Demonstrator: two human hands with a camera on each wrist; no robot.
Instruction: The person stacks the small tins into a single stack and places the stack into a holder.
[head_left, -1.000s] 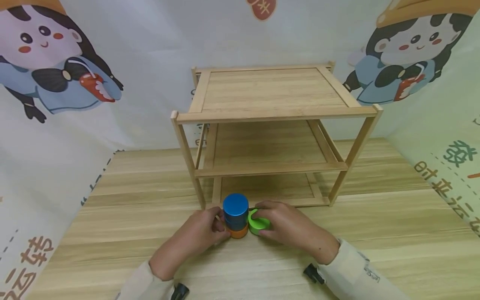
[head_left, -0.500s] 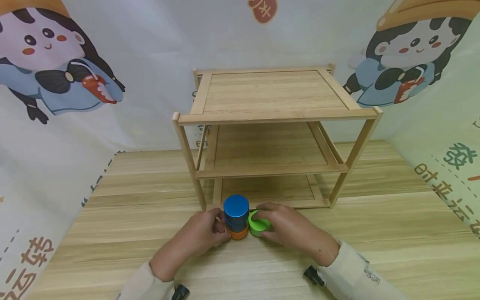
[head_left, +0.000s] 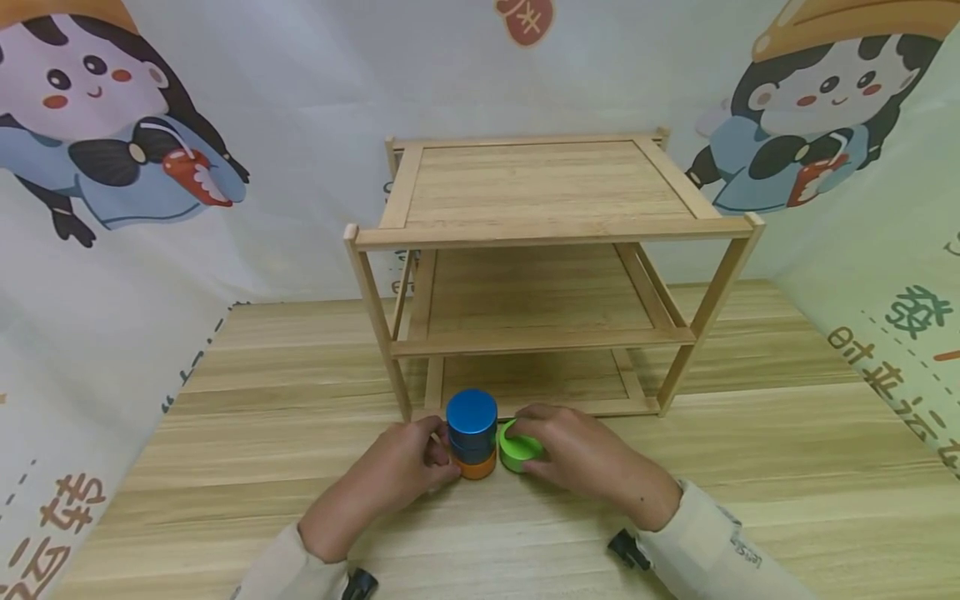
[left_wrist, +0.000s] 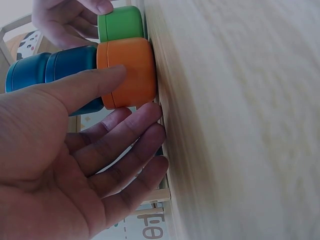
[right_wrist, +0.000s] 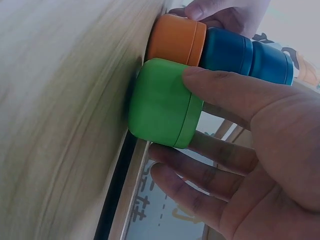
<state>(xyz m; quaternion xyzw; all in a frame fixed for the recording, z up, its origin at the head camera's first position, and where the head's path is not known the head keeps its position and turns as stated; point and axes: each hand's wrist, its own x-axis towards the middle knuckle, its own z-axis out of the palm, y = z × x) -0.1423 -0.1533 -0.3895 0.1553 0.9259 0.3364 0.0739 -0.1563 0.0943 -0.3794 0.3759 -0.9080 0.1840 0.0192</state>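
Note:
An orange lidded tin (left_wrist: 132,75) stands on the wooden table with two blue tins stacked on it, the upper blue tin (head_left: 472,412) topmost. My left hand (head_left: 401,458) holds the orange tin low down on its left, thumb on the near side and fingers curving behind. Close to the stack's right side stands a green lidded tin (right_wrist: 162,102). My right hand (head_left: 573,450) grips this green tin, thumb near its lid seam and index finger over the far side. The remaining right fingers (right_wrist: 187,197) spread beside it.
Just behind the tins stands a three-tier wooden shelf (head_left: 540,340), its lowest board (head_left: 536,375) near the tabletop. A printed cloth backdrop (head_left: 315,167) encloses the table (head_left: 247,433) at the back and sides.
The green tin has shifted very slightly to the right with my right hand. My left hand and the orange and blue stack hold their place. The head view has tilted slightly.

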